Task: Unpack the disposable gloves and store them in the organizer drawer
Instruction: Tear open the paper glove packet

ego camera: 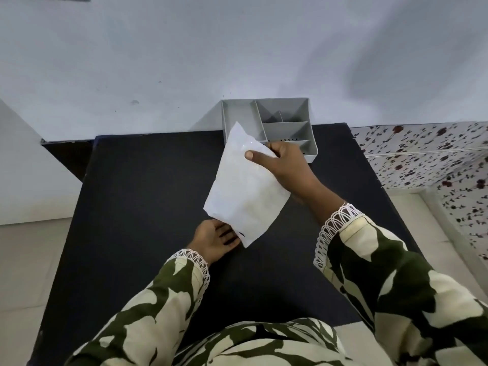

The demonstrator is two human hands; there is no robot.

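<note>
Right hand pinches the packet top, left hand cups its bottom corner just short of the organizer; a hard tear could scatter gloves.

Black table top, pale wall, floral cloth (rightward)

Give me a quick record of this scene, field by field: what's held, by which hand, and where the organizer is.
held item: white packet, lifted above the black table
right hand: grips packet's upper edge
left hand: at packet's lower corner
packet state: looks unopened
organizer: grey, at table's far edge against the wall, visible compartments empty
gloves: none visible
</note>
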